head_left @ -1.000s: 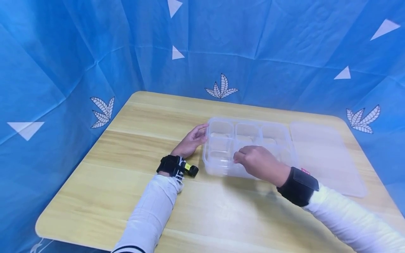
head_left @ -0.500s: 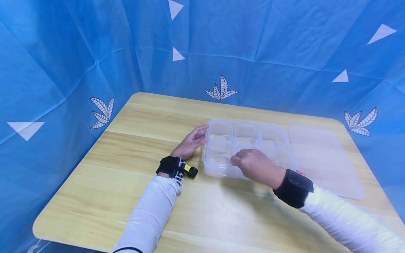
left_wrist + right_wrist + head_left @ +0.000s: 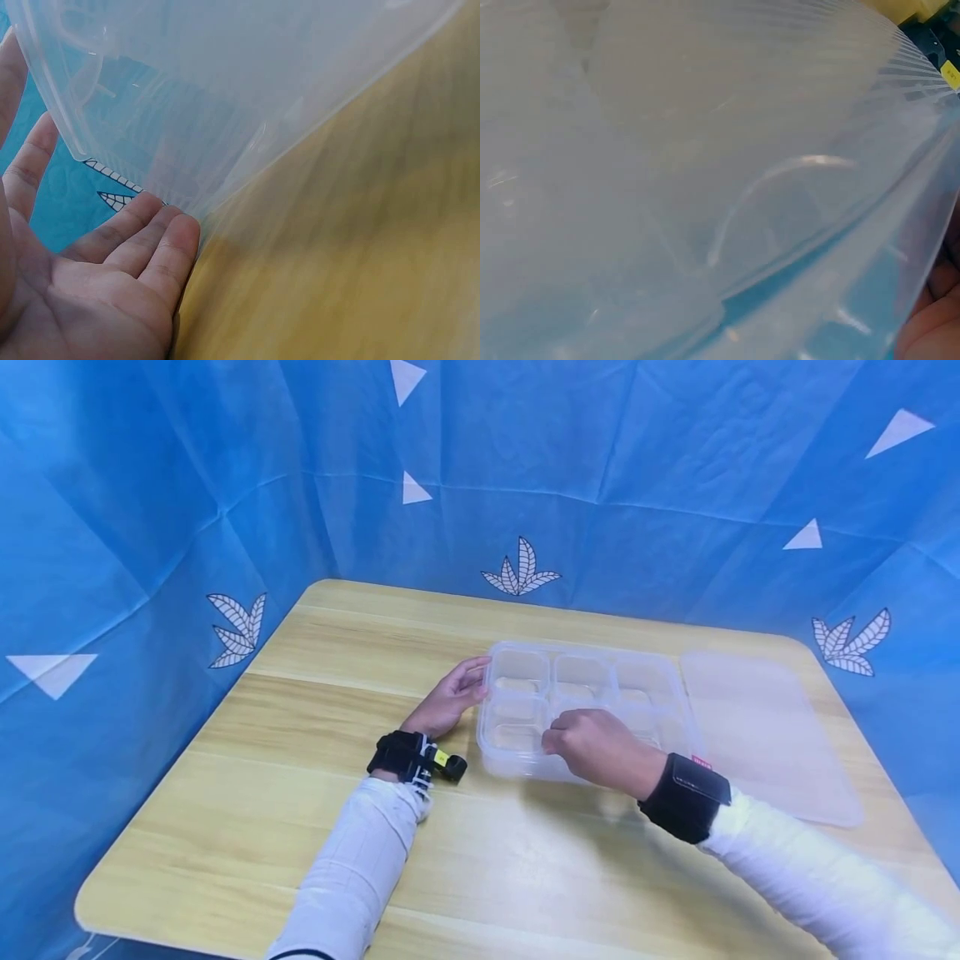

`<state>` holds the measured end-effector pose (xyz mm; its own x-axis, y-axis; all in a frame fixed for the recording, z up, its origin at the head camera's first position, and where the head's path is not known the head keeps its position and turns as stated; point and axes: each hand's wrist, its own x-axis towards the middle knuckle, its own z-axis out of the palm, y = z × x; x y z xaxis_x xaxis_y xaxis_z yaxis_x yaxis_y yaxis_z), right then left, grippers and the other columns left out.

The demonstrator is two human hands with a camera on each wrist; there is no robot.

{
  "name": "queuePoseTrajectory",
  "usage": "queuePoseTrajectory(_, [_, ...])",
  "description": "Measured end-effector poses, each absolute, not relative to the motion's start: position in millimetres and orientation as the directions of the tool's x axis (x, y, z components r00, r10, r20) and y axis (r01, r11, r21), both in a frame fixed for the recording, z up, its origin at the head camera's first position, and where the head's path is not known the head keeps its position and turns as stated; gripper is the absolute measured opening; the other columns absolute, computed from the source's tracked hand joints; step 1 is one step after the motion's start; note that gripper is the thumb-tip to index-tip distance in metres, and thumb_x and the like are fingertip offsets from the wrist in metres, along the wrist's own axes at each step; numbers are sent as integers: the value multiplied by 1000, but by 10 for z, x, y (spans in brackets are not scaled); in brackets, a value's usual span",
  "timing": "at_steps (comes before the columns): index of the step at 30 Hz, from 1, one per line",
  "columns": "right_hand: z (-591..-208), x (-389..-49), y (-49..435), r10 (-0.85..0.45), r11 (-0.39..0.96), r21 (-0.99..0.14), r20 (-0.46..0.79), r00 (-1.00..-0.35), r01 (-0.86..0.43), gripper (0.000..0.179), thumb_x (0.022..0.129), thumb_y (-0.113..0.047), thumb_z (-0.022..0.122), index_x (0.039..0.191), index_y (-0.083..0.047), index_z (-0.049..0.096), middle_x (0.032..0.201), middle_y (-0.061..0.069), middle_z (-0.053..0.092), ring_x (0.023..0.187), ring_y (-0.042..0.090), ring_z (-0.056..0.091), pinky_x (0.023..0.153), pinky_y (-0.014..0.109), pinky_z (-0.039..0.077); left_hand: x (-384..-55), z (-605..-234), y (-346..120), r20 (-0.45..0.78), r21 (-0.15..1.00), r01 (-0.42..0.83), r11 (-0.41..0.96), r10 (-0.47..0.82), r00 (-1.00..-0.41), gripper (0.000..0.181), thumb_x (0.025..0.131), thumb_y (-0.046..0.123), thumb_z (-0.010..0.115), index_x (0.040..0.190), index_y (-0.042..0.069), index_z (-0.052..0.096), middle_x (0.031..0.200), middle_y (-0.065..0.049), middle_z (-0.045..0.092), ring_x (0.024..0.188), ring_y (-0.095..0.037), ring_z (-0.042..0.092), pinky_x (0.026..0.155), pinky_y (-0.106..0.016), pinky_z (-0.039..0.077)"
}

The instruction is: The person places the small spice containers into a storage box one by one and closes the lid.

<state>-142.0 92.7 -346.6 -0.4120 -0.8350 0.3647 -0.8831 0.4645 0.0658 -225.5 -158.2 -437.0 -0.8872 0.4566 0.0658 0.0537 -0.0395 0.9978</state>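
Observation:
A translucent divided plastic box [image 3: 525,767] with several compartments stands on the table. My left hand [image 3: 447,697] steadies its left side. In the left wrist view the left fingers [image 3: 171,251] are spread and mostly straight, their tips at a lower corner of the frosted box [image 3: 225,97]. My right hand [image 3: 596,745] reaches over the front row with its fingers curled, thumb and fingertips pinching at the wall between the left and middle compartments. Cloudy plastic [image 3: 675,135] fills the right wrist view; the right fingertips are hidden there, and part of the left hand [image 3: 934,326] shows behind the box wall.
A flat translucent lid [image 3: 780,743] lies on the table right of the box. The wood-grain table [image 3: 300,760] has rounded corners, and a blue patterned curtain [image 3: 375,443] hangs around its back and sides. Both wrists wear black straps.
My right hand has shifted slightly left along the front compartments. The left hand stays at the box's side, and the box keeps its place; the head view has moved a little.

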Motion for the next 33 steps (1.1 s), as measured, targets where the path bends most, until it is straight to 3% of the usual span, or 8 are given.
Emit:
queuePoseTrajectory(6, [-3455,-1444,911,-845,460,60,336,-416,-886,25,70,13,68,65,-11,63,62,-1,58,55,14,54,51,28,49,-2280,-4391,-1587,67,997,41,-67,460,-886,55,99,12,55,149,12,33,153,-18,31,139,-33,31,111,-48,29])
queuePoseTrajectory(15, [-3447,-1466,906,-848,460,58,325,-419,-886,31,68,16,62,61,-14,57,60,-2,58,53,12,54,48,27,46,-2280,-4389,-1577,62,997,38,-63,449,-892,53,100,10,54,149,13,34,152,-17,33,138,-32,33,111,-46,31])
queuePoseTrajectory(33, [-3463,-1470,990,-824,464,28,381,-420,-885,35,69,14,61,59,-15,44,57,-7,35,54,6,32,46,22,32,-2279,-4395,-1552,57,998,47,-33,435,-899,54,99,13,55,149,14,35,149,-17,38,134,-32,39,109,-46,34])
